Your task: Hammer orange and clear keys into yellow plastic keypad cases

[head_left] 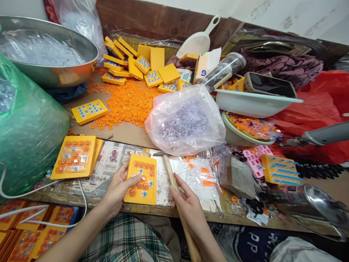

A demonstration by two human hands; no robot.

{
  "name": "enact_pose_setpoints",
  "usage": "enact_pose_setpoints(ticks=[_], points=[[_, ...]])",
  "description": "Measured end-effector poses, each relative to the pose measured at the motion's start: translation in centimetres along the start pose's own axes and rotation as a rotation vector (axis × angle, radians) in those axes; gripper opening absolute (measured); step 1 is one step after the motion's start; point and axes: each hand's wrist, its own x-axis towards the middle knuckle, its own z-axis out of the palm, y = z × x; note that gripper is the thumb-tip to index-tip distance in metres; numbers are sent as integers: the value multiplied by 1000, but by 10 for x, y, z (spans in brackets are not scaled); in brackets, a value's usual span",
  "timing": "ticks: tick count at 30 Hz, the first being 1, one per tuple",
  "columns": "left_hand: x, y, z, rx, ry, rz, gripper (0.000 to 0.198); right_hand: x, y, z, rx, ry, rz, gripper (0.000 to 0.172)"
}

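Observation:
My left hand (117, 187) grips a yellow plastic panel (147, 178) at its left edge, thumb pressed on its face. Orange rings with clear caps and small blue-and-white pieces fill part of the panel. The fingers of my right hand (187, 200) close around the long wooden handle of a hammer (170, 171). A thin dark metal head juts left at its far end, partly against a clear bag of small transparent parts (188, 123). Left of my left hand, more filled yellow panels (74, 156) lie stacked. Clear pieces and orange rings (205, 176) lie right of the hammer.
Loose orange rings (128, 103) and a pile of yellow panels (156, 60) spread behind. A steel bowl (89, 54) and green bag (35, 134) stand left. To the right are a metal block (241, 178), a white basin (242, 103) and a steel mug (289, 200). A white cable (83, 196) crosses the left edge.

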Motion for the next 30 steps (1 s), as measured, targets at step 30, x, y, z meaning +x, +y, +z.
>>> enact_pose_setpoints(ticks=[30], points=[[-19, -13, 3, -179, -44, -55, 61, 17, -49, 5, 348, -79, -182, 14]])
